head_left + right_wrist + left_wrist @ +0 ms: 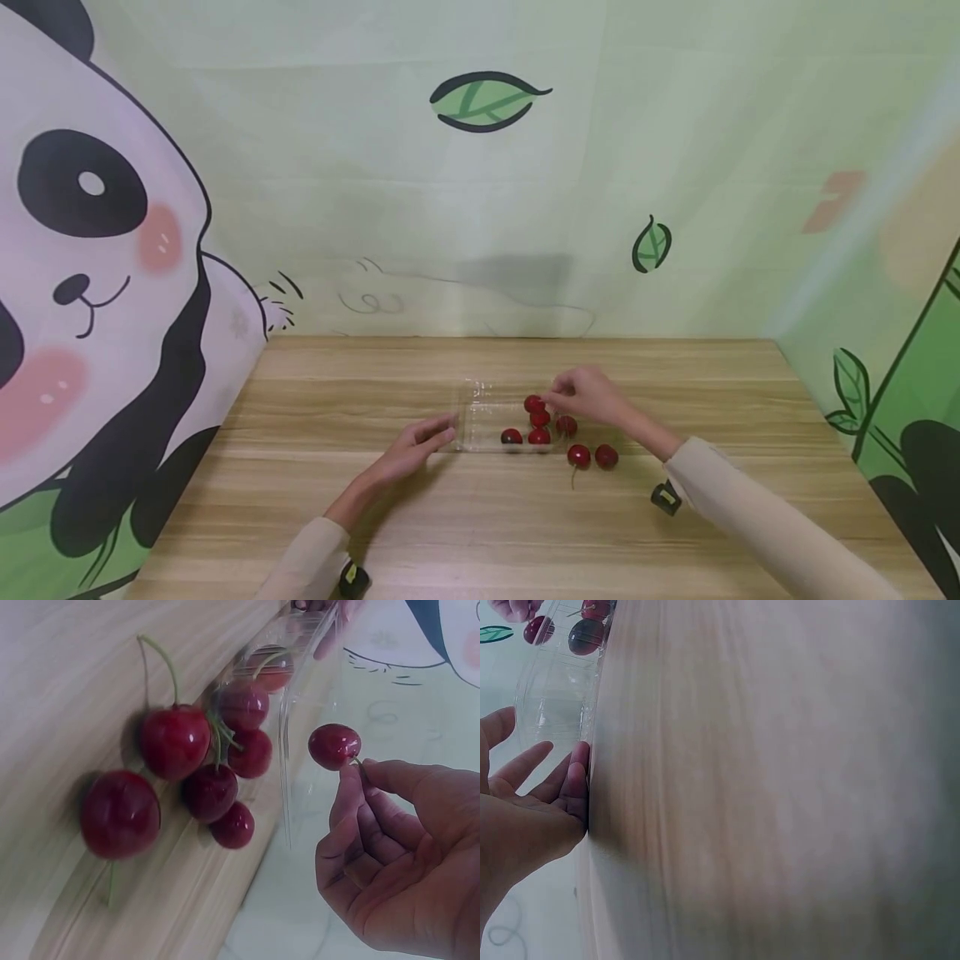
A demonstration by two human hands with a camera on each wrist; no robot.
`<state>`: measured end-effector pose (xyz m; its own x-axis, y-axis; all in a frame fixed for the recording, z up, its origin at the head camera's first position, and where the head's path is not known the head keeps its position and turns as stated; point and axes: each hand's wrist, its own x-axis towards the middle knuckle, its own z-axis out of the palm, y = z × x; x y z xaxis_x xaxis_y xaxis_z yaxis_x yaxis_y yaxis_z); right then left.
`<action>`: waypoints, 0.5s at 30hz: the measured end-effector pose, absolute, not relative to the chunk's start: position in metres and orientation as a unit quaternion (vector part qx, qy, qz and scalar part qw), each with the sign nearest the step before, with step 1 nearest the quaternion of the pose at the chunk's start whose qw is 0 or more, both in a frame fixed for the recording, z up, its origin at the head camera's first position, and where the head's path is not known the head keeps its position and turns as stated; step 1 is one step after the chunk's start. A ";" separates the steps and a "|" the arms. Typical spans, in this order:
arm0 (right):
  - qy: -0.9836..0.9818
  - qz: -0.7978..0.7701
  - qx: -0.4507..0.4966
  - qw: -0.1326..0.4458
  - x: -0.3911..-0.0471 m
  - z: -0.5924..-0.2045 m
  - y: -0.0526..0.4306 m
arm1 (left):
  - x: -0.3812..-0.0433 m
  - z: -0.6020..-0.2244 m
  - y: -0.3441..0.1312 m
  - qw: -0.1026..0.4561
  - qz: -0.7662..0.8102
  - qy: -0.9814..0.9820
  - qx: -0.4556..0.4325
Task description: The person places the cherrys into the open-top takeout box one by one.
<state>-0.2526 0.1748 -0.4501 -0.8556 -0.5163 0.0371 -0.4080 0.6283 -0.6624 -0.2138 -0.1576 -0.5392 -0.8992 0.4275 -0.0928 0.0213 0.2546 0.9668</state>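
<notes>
A clear plastic box [483, 417] stands on the table with several red cherries [539, 437] inside or seen through its walls. My right hand [592, 395] pinches the thin stem of one cherry [335, 746] between thumb and fingertips, and the fruit hangs free above the box. At the box's left end is my left hand [414, 446], its fingers loosely extended and touching or almost touching the wall. In the left wrist view, the left hand [536, 795] rests its edge on the tabletop, thumb raised apart from the fingers.
Two loose cherries [607, 457] lie in front of the box's right end, one with its stem pointing forward. Other cherries [210, 793] cluster by that end. The wooden table [480, 533] meets a printed panda backdrop [360, 192] behind.
</notes>
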 end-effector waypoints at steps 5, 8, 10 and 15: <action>0.900 -0.339 -0.259 0.086 -0.256 -0.454 0.163 | -0.213 -0.539 -0.157 0.177 0.597 0.770 0.140; 0.901 -0.339 -0.250 0.102 -0.258 -0.455 0.156 | -0.212 -0.539 -0.157 0.179 0.599 0.769 0.135; 0.903 -0.334 -0.246 0.110 -0.258 -0.457 0.152 | -0.212 -0.540 -0.156 0.179 0.600 0.768 0.130; 0.911 -0.311 -0.246 0.115 -0.258 -0.460 0.143 | -0.213 -0.540 -0.156 0.178 0.603 0.769 0.119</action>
<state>-0.2584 0.1430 -0.4595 -0.8526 -0.5196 -0.0553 -0.3770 0.6850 -0.6234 -0.2128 -0.1559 -0.5400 -0.9086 0.3971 -0.1299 -0.0314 0.2450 0.9690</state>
